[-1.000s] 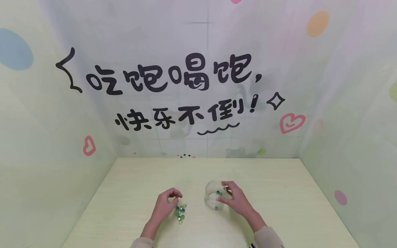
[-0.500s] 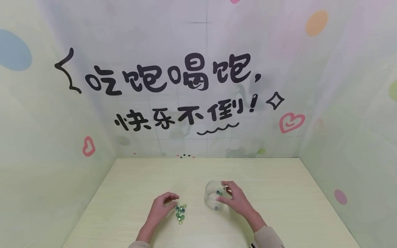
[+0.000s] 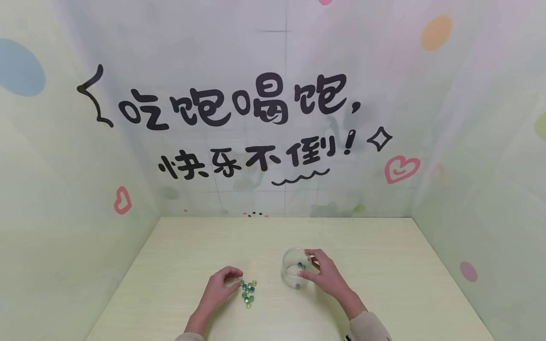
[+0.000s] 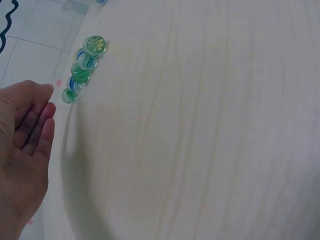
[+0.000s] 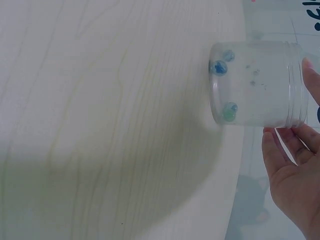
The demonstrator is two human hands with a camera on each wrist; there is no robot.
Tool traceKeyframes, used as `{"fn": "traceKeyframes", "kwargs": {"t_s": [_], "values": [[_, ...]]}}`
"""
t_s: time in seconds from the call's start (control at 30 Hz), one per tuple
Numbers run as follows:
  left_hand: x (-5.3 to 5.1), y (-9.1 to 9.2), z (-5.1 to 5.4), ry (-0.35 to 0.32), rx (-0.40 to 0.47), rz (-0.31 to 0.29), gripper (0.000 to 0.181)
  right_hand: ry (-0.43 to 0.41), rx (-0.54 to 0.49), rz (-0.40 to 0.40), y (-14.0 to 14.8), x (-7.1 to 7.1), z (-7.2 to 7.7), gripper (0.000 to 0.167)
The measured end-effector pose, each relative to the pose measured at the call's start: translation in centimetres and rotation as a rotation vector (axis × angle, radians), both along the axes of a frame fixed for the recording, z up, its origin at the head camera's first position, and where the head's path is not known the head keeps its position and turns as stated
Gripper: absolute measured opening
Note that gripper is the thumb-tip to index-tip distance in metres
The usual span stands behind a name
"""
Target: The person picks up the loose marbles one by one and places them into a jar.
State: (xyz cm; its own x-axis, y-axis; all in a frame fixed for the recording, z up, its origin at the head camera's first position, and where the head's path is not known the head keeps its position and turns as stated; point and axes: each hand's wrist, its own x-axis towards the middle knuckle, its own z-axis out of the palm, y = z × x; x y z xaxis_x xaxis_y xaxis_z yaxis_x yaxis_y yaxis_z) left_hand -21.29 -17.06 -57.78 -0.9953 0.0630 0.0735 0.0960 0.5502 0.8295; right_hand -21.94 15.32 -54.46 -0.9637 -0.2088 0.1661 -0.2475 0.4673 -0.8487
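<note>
Several green and blue glass marbles (image 3: 249,299) (image 4: 80,73) lie in a cluster on the table. Just left of them is my left hand (image 3: 217,289) (image 4: 25,145), its fingers loosely bent and nothing seen between them. A clear, wide-mouthed jar (image 3: 287,273) (image 5: 265,85) stands upright to the right of the marbles, with a few marbles (image 5: 230,111) at its bottom. My right hand (image 3: 330,277) (image 5: 295,175) grips the jar near its rim from the right, thumb and fingers on either side of it.
The pale wooden table (image 3: 192,237) is bounded at the back and on both sides by printed walls. Black lettering (image 3: 256,113) and coloured shapes decorate the back wall.
In the head view my left hand has moved left and a little down, from above the cluster's edge to beside it. The right hand and jar have stayed in place.
</note>
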Motion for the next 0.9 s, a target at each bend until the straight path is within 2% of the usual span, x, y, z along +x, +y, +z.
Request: {"fn": "traceKeyframes", "kwargs": {"t_s": [0.53, 0.9], "values": [[-0.3, -0.3, -1.0, -0.031, 0.046, -0.077, 0.026, 0.002, 0.006, 0.000, 0.0, 0.0, -0.2, 0.061], [-0.4, -0.2, -1.1, -0.020, 0.023, -0.046, 0.024, -0.007, -0.005, -0.005, -0.1, 0.1, 0.0, 0.062]]}}
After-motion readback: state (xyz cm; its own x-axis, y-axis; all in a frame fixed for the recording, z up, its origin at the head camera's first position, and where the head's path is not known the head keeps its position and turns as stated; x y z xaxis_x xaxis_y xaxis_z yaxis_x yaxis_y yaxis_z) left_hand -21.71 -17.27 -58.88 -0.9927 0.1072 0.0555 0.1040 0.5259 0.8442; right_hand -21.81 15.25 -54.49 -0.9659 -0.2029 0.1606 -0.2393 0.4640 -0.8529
